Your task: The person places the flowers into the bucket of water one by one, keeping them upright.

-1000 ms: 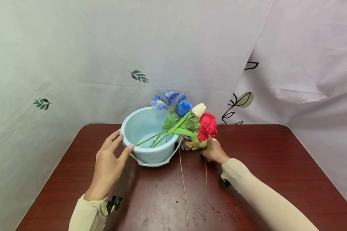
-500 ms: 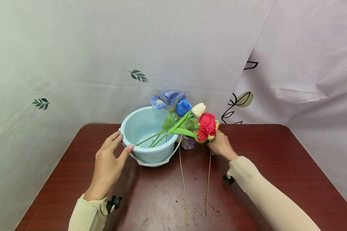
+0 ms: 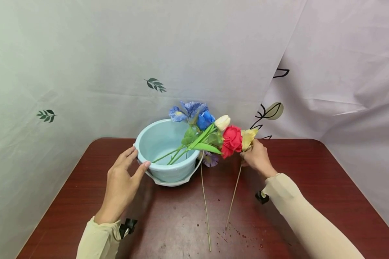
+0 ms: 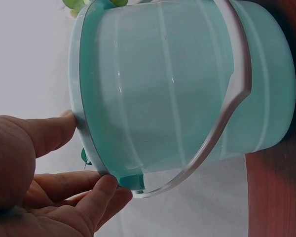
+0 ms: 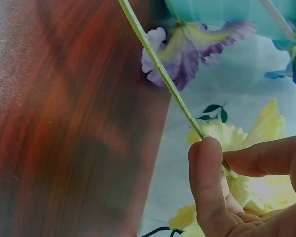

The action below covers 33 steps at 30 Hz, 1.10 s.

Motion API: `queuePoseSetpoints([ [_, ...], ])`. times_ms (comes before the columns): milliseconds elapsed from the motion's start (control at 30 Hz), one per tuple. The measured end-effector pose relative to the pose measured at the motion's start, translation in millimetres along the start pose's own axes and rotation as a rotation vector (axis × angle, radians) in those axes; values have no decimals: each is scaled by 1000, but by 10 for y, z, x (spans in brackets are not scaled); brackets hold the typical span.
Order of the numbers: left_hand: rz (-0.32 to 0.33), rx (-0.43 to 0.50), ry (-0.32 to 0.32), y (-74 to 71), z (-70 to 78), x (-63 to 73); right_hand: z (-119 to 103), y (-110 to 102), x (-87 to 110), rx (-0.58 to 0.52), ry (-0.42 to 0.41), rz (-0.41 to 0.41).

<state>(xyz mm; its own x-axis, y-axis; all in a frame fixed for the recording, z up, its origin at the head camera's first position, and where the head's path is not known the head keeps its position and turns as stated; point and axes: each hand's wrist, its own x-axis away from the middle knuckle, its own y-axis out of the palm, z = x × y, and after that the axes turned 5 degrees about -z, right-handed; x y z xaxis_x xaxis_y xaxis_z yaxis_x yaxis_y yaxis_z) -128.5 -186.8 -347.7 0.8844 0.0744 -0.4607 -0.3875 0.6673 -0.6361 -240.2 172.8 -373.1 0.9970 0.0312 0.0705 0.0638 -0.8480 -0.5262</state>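
Ruffled yellow flower (image 3: pixel 248 138), right hand (image 3: pixel 257 158) pinching slim stem (image 5: pixel 163 74); left hand (image 3: pixel 121 187) spread, touching bucket (image 3: pixel 174 175).

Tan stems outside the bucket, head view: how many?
2: one stem on the table near the purple flower, and the yellow flower's stem, pinched in the right hand. More may be hidden.

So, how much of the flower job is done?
Done, it seems: the white flower, red flower and blue flowers lean over the bucket, with green stems inside. In hand: the yellow flower, pinched below its bloom by the right hand; the left hand touches the bucket. Left, probably: the purple flower beside the bucket.
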Motion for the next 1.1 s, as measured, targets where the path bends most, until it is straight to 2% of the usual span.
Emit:
queuePoseSetpoints([
  [633, -4, 1, -3, -4, 10, -11, -163, -201, 91, -80, -21, 138],
  [933, -9, 0, -8, -9, 3, 3, -297, -242, 139, -194, -76, 152],
  [1100, -9, 2, -5, -8, 3, 4, -367, -267, 176, -222, -99, 158],
])
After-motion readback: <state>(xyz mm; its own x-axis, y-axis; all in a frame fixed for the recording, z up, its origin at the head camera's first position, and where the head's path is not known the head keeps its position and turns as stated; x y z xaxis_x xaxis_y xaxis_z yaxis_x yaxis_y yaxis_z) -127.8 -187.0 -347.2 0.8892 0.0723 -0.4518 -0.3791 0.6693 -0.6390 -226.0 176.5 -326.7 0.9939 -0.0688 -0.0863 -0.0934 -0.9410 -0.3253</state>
